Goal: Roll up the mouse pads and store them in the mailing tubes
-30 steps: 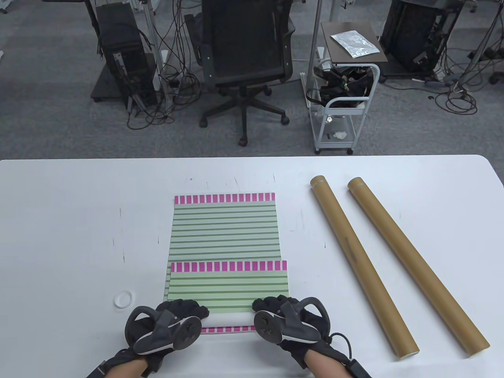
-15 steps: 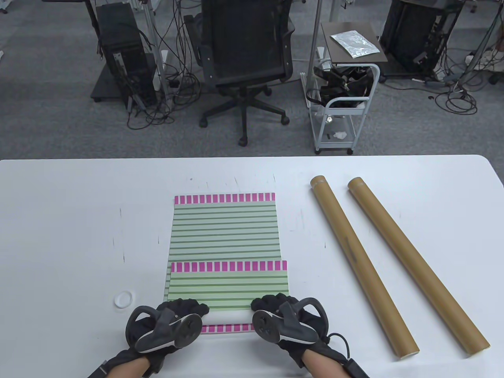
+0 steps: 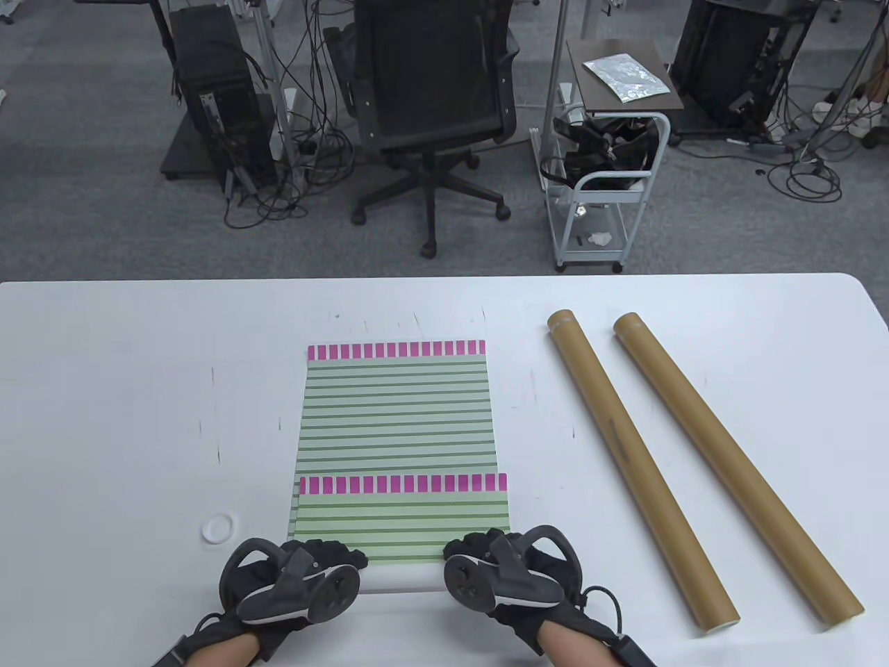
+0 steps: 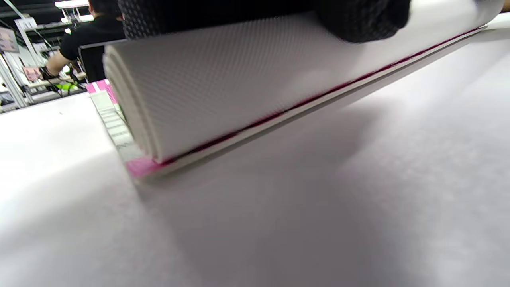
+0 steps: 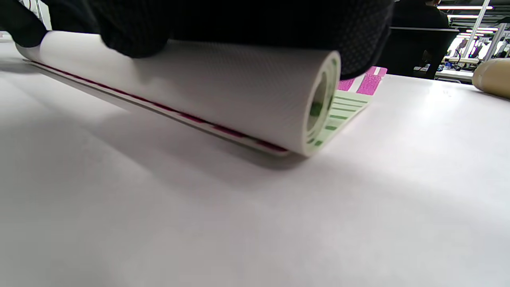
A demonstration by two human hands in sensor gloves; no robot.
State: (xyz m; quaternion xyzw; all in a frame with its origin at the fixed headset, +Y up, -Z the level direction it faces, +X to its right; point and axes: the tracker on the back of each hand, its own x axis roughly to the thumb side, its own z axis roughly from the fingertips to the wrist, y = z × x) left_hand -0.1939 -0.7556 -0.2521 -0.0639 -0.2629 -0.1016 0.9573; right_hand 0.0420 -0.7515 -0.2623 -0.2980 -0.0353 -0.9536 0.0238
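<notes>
Lying near the front edge of the white surface (image 3: 104, 417), the upper green-striped mouse pad (image 3: 401, 517) is curling into a white roll (image 3: 403, 578) atop a second flat striped pad (image 3: 396, 410). Left hand (image 3: 295, 577) and right hand (image 3: 496, 573) are both pressing on the roll's ends, fingers curled over it. Two cardboard mailing tubes (image 3: 642, 465) are resting well to the right; a small white ring (image 3: 218, 528) is sitting left.
</notes>
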